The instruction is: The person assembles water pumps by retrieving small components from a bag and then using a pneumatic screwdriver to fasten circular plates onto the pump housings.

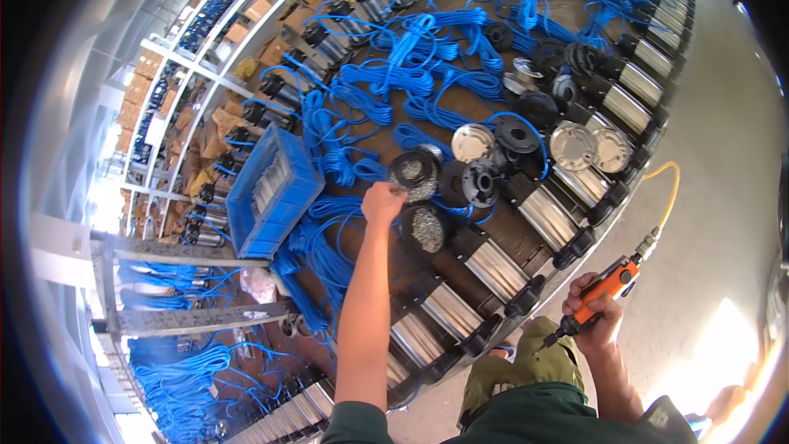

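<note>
My right hand [593,312] grips an orange air screwdriver [606,292] with a black nose and bit, held off the right side of the bench and tilted down to the left. A yellow air hose [675,189] runs from its back end. My left hand [383,204] reaches across the bench, its fingers pinched together at the edge of a round black dish [413,168] with small metal parts in it. What the fingertips hold, if anything, is hidden. Just below lies a second black dish [426,228] full of small silver screws or similar pieces.
Silver motor cylinders with black ends [493,267] line the bench's near edge. Coiled blue cables [399,74] cover much of the brown top. Round metal covers [573,146] and black flanges [516,135] lie right of the dishes. A blue crate [308,181] stands left, before white shelving [193,57].
</note>
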`<state>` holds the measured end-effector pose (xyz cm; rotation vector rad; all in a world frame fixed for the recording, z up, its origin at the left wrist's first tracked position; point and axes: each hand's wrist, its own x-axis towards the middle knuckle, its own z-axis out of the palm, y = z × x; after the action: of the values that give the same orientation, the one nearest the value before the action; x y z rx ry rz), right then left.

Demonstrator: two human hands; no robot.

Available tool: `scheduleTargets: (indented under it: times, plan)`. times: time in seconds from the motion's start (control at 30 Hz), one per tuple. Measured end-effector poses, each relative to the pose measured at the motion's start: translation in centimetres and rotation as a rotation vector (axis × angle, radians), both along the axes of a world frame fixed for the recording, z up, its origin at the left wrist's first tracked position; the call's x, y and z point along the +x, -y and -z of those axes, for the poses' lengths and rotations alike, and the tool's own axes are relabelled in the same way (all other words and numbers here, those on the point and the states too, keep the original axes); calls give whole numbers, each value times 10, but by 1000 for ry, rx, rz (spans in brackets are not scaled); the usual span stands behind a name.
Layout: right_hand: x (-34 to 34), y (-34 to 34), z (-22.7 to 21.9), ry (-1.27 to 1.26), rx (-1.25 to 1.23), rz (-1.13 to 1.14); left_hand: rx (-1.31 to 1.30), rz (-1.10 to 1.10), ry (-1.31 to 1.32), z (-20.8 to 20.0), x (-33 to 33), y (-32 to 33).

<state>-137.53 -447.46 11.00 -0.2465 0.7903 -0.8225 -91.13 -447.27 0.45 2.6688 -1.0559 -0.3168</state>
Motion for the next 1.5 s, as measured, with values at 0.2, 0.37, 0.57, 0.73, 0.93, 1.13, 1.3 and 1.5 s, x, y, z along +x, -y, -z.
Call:
scheduleTargets:
  times: [0.2, 0.37, 0.57, 0.73, 0.93, 1.13, 1.3, 1.5]
  plan:
    - [-15, 5, -10, 95, 63, 57, 177, -21, 72, 8, 9, 20]
    - [-28, 14, -17, 191, -11, 89, 163, 80, 54, 18, 22, 16]
    - [-37, 5, -29, 155, -225, 102, 74, 80, 43, 28, 27, 16]
    - [-45, -2, -36, 134, -409, 96, -119, 39, -15, 31, 30, 10]
    - [-24, -7, -65, 125, -350, 112, -302, 7, -55, 22, 44, -4]
    - [-1, -80, -91, 80, -364, 163, -201, 16, 61, 12, 45, 3]
    - [8, -161, -110, 96, -524, 113, -726, -102, -387, -16, 47, -68]
    - [30, -249, -128, 238, -837, 179, -755, -111, -1154, -188, -32, -224]
